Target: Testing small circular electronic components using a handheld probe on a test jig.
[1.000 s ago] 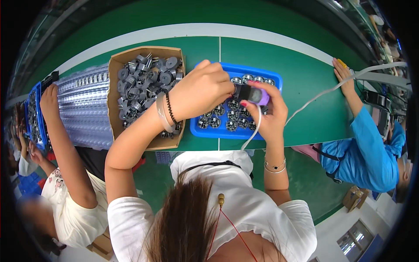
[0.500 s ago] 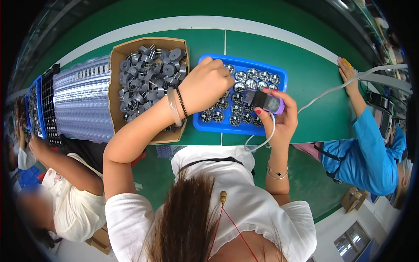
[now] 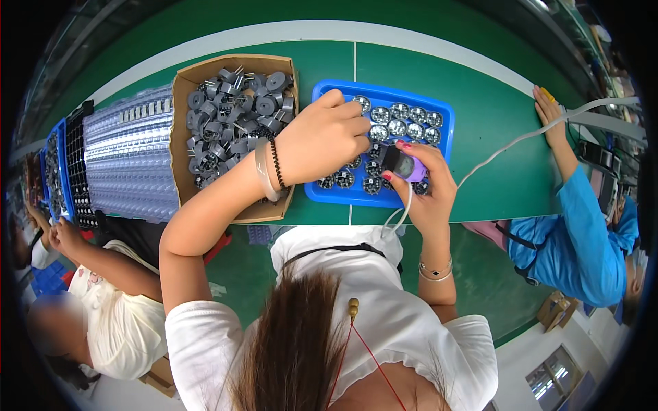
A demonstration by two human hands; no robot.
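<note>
one blue tray (image 3: 445, 116), one cardboard box (image 3: 179, 96), two hands working.

We see a cardboard box (image 3: 184, 147) of grey cylindrical parts (image 3: 233, 113), stacked clear blister trays (image 3: 127, 161), and a white cable (image 3: 521, 140) crossing the green table (image 3: 493, 103).

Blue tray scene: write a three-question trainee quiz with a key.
1. True or false: the cardboard box of grey parts lies to the left of the blue tray.
2. What does the right hand hold? A) a small purple-and-black device with a white cable B) a screwdriver C) a roll of tape
3. Which of the hands is over the tray's round parts with fingers curled?

Key: 1 true. 2 A, the small device. 3 the left hand.
</note>
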